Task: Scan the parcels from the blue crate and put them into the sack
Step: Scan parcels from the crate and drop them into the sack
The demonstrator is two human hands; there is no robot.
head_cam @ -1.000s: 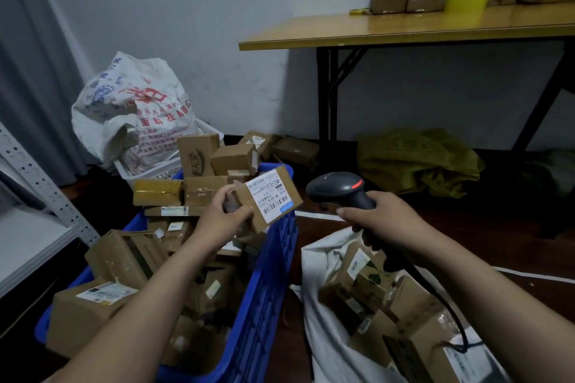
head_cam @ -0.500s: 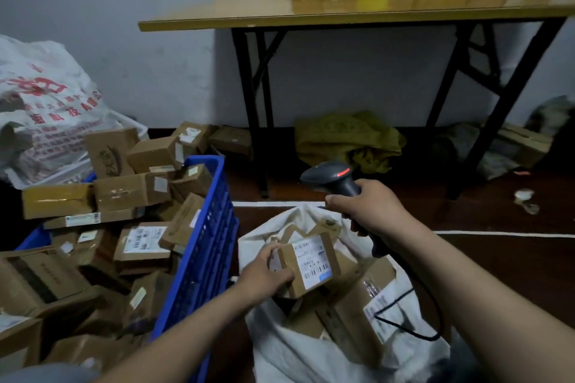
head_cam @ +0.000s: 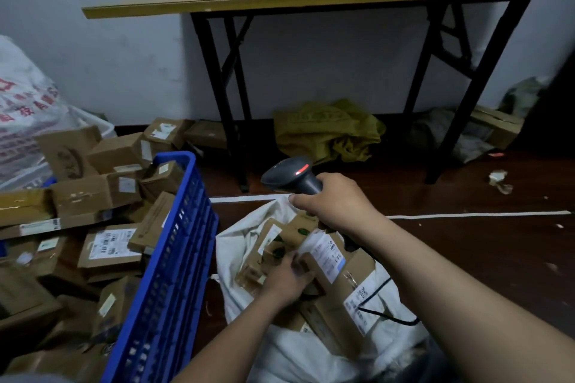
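- A second ago, the left hand (head_cam: 286,281) held the box (head_cam: 325,258) up over the crate (head_cam: 174,242), near the scanner (head_cam: 291,179). Now the box was down in the sack (head_cam: 236,242), on top of other boxes.
- I think it was scanned, and the hand just had to let go.
- The left fingers were curled round the box's near end.
- The right hand (head_cam: 336,205) gripped the scanner's handle, over the sack's far edge.
- The box was small and brown, with its white label facing up.
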